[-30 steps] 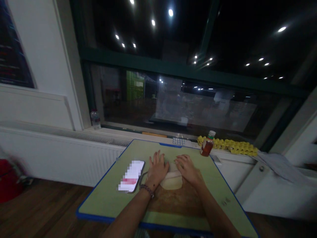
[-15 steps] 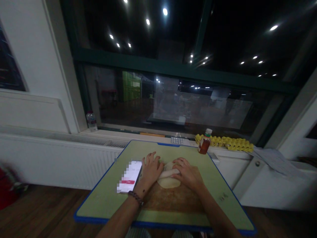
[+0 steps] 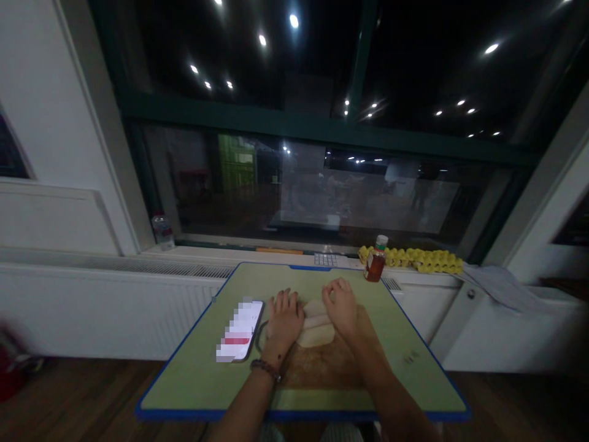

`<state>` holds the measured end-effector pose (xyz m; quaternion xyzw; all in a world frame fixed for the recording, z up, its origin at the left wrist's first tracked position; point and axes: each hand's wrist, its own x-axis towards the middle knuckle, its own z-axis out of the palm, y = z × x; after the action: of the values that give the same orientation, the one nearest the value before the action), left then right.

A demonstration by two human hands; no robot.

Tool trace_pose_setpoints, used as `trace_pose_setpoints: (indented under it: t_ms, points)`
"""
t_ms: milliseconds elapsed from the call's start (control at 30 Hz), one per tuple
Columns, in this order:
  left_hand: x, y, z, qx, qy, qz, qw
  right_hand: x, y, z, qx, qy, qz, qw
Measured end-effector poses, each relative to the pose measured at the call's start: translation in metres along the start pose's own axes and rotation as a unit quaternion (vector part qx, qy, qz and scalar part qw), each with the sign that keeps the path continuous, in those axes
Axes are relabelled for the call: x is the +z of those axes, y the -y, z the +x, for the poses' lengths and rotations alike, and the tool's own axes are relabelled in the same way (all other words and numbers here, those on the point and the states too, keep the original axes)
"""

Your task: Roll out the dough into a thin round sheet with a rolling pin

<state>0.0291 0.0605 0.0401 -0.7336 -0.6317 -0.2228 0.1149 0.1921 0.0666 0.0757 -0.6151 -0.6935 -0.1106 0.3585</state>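
Observation:
A pale rolling pin lies across a flat, roundish sheet of dough on a brown wooden board. My left hand rests over the pin's left end, palm down, its fingers stretched forward and apart. At the other end, my right hand bears on the pin with its fingers curled in and raised; the pin's right tip is hidden beneath it. A dark, curved, cord-like thing shows beside my left wrist. Left of that, a lit phone lies on the table.
The small green table has a blue edge. A bottle of reddish-brown liquid stands near its far right corner. On the windowsill are yellow egg trays, a clear bottle and a grey cloth. A radiator runs along the wall.
My left hand has flattened, its fingers now stretched forward over the pin's end. My right hand's fingers have lifted and curled in. The view has shifted slightly.

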Motion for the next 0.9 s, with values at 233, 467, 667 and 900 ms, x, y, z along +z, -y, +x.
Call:
trace_pose_setpoints:
  t_ms: [233, 467, 667, 900]
  points:
    - [-0.004, 0.001, -0.002, 0.008, -0.012, 0.0, 1.0, 0.038, 0.001, 0.012, 0.064, 0.085, -0.138, 0.985]
    - [-0.002, 0.0, -0.005, 0.021, 0.003, 0.007, 1.0, 0.047, -0.005, -0.005, 0.031, 0.149, -0.162, 0.975]
    - [0.001, 0.001, -0.019, 0.049, -0.013, 0.006, 0.999, 0.035, -0.013, -0.039, -0.038, 0.131, -0.185, 0.973]
    - [0.003, -0.002, 0.0, 0.022, 0.025, 0.005, 0.999, 0.043, -0.015, -0.033, -0.02, 0.089, -0.203, 0.975]
